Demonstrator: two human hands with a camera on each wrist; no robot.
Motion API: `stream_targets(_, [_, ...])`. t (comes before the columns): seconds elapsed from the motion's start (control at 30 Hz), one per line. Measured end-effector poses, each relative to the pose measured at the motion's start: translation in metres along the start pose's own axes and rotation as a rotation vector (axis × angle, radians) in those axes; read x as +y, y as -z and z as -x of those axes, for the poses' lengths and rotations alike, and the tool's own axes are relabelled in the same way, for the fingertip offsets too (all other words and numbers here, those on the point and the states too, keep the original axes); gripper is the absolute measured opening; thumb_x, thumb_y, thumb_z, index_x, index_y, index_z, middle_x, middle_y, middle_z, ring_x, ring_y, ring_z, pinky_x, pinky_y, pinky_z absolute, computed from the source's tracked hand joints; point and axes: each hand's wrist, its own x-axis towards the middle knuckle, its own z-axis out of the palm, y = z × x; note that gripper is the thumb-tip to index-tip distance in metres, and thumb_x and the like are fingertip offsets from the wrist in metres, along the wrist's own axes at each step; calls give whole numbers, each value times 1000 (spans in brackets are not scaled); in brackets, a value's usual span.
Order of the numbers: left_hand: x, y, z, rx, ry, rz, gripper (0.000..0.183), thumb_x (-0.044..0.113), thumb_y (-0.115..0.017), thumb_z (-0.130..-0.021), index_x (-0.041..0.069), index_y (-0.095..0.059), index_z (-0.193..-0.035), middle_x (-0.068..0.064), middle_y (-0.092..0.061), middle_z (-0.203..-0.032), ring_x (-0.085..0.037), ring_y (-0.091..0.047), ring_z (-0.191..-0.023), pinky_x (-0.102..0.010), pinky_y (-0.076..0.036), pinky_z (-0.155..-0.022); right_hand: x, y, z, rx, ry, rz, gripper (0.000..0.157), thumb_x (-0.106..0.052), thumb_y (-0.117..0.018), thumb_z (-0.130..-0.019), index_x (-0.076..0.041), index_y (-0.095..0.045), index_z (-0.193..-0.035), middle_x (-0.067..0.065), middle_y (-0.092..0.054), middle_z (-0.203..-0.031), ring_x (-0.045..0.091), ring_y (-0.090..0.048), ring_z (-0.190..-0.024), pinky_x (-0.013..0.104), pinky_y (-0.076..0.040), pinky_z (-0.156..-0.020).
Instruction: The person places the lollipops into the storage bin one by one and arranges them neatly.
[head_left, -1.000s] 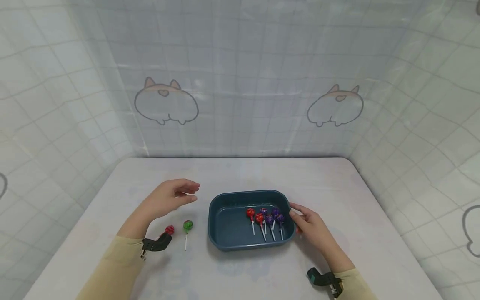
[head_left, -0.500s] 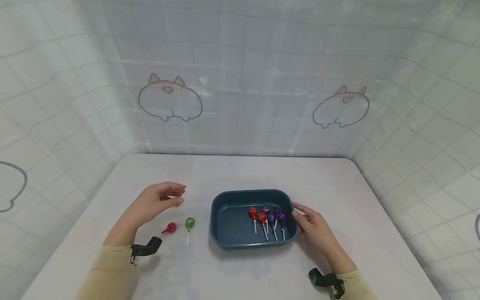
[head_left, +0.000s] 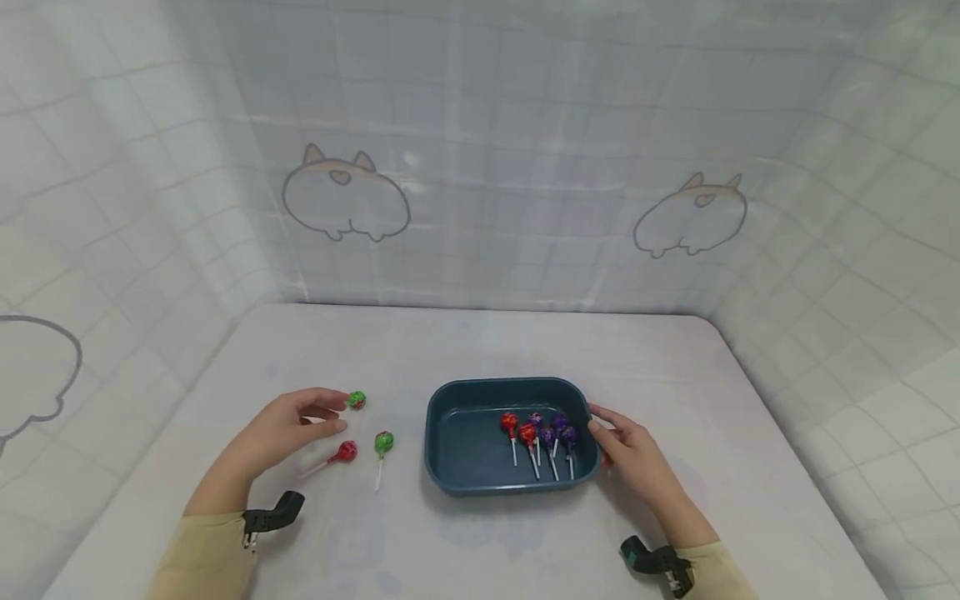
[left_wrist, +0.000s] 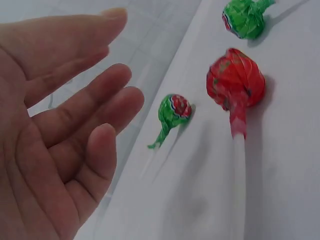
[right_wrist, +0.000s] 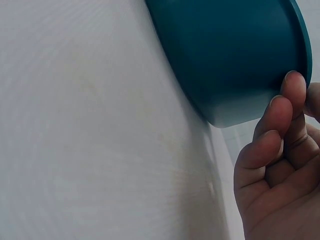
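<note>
Nearest, two beige sleeves [head_left: 206, 554] carry black wrist cameras [head_left: 273, 512]. On the table [head_left: 465, 550], a near green lollipop [head_left: 383, 442] and a loose red lollipop [head_left: 346, 452] lie within easy reach of the left hand [head_left: 279, 429]. That hand holds nothing: fingers loosely curved, thumb apart, lined up with the far green lollipop [head_left: 357, 400], probably to take it. The right hand [head_left: 630, 446] grips the right end of the tray [head_left: 465, 454], thumb at the rim, fingers curled against the outer wall, presumably as a steadying hold. In the tray's right half lie two red lollipops [head_left: 528, 433] and four purple lollipops [head_left: 547, 437], apparently grouped by colour. Beyond hangs a printed backdrop [head_left: 487, 208]. Unclear: left fingertip contact, since head view overlaps finger and green wrapper while left wrist view shows a gap; that stick is faint; purple sticks overlap; right thumb cut off in right wrist view.
</note>
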Motion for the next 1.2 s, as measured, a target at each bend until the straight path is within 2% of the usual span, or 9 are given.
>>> stream_targets(0.27, [-11, 0, 0, -105, 77, 24, 54, 39, -79, -84, 16, -63, -130, -7, -63, -120, -21, -62, -102, -37, -52, -80, -2, 1, 2, 3, -29, -8, 52, -49, -59, -96, -19, -57, -139, 9, -59, -66, 25, -52, -59, 28, -42, -51])
stream_targets(0.5, [-13, -8, -4, -139, 101, 43, 50, 39, -82, -80, 19, -67, -124, -3, -64, -118, -19, -61, -99, -37, -51, -80, -1, 0, 2, 13, -37, -18, 50, -46, -60, -97, -19, -57, -138, 9, -59, -66, 25, -53, -60, 28, -43, -51])
stream_targets(0.7, [-14, -16, -3, -191, 136, 50, 51, 38, -83, -79, 16, -68, -123, 1, -66, -109, -19, -60, -97, -37, -51, -79, -3, -1, 3, 9, -35, -42, 47, -43, -60, -98, -18, -57, -138, 9, -59, -66, 25, -53, -60, 29, -44, -53])
stream_targets(1.0, [-17, -28, -7, -182, 168, -8, 42, 34, -86, -76, 21, -72, -114, 5, -66, -96, -17, -59, -90, -36, -49, -78, -2, 1, 2, 18, -23, -20, 48, -46, -60, -97, -19, -58, -137, 9, -59, -65, 25, -52, -58, 29, -43, -50])
stream_targets(1.2, [-20, -28, -9, -190, 148, -44, 37, 35, -84, -78, 20, -73, -110, 6, -67, -93, -17, -58, -86, -37, -47, -78, 1, -3, 2, 10, -27, -51, 51, -47, -61, -96, -18, -58, -138, 8, -59, -65, 23, -52, -58, 29, -43, -50])
